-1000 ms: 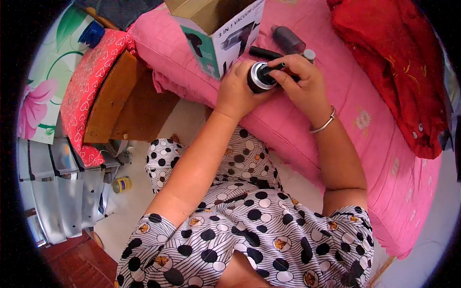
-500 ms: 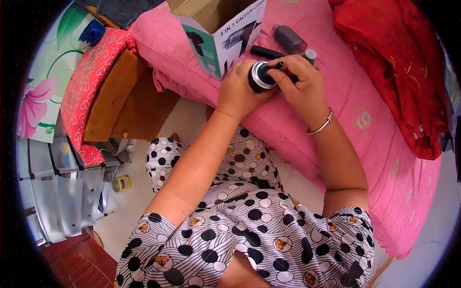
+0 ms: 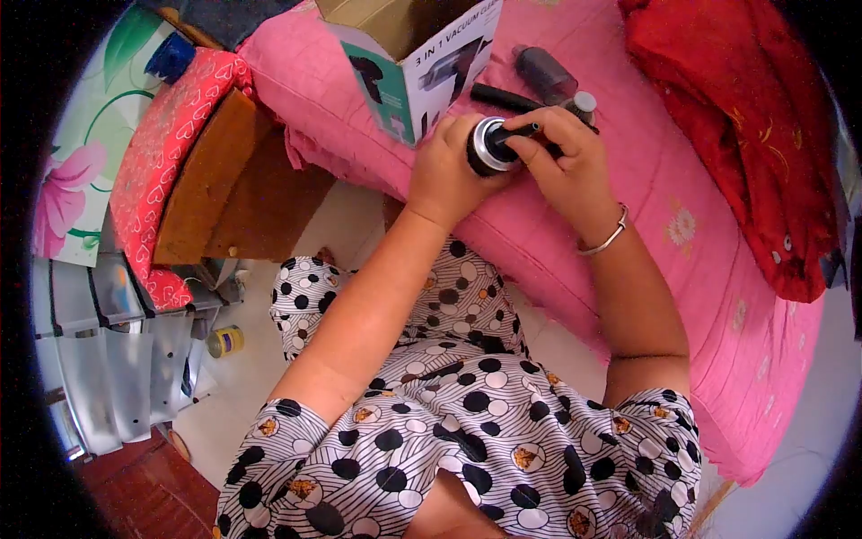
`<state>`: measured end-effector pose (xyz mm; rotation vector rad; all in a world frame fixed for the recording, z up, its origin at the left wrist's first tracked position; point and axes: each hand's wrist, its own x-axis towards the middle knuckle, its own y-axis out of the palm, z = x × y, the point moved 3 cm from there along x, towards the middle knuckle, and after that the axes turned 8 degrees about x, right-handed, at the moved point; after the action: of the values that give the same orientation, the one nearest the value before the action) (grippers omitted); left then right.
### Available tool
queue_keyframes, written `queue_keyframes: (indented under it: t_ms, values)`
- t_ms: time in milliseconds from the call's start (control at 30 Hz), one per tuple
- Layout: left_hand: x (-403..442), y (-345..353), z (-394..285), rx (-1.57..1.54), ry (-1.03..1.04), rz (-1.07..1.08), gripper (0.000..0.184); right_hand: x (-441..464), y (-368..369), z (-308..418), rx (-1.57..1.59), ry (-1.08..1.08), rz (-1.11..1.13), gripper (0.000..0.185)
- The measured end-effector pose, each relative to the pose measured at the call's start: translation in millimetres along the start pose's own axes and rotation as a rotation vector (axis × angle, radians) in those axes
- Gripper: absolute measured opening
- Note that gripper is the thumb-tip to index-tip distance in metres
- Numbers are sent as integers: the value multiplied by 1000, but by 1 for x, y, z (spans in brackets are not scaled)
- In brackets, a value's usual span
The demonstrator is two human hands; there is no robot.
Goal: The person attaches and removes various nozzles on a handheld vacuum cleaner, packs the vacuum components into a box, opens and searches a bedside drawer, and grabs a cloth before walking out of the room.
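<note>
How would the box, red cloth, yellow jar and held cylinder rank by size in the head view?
1. Red cloth
2. Box, cut off at the top
3. Cylinder, partly covered by the left hand
4. Yellow jar, probably farther from the camera

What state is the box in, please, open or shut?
The box is open: its brown inside shows above the printed sides.

There are two hands (image 3: 575, 171), one silver-rimmed cylinder (image 3: 485, 151), one box (image 3: 420, 76), one bracelet (image 3: 614, 237).

Pink-covered bed (image 3: 651, 162), pale floor (image 3: 251, 377), wooden furniture (image 3: 206, 180) with red heart-print cover (image 3: 166, 135), flower-patterned panel (image 3: 90, 198) at left.
</note>
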<state>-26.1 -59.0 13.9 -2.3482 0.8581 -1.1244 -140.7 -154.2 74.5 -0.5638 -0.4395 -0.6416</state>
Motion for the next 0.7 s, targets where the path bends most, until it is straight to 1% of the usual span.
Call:
queue_keyframes:
  t_ms: [67,133,200,333,400,467,500,600,667,700]
  values:
    - [-1,1,0,5,8,-14,56,0,0,0,-27,6,6,15]
    - [-1,1,0,-9,101,-87,56,0,-1,-2,-26,14,12,16]
    - [-2,2,0,-2,104,-92,57,-1,-1,-4,-24,19,18,16]
    - [-4,2,-2,7,113,-134,58,-3,3,-1,-31,54,-51,17]
    - [-4,2,-3,15,98,-121,59,-5,6,-2,-55,63,-70,18]
    - [-5,4,-1,25,82,-109,60,-8,8,-8,28,108,-139,16]
    - [-4,6,1,39,90,-103,60,-8,7,-8,28,109,-139,16]
    - [-3,8,3,50,110,-91,61,-3,2,-4,-9,48,-99,16]
    - [-4,7,3,50,120,-87,61,1,-2,-3,-57,-83,16,15]
    - [-4,5,2,41,102,-79,61,1,-3,-5,-55,-83,15,15]
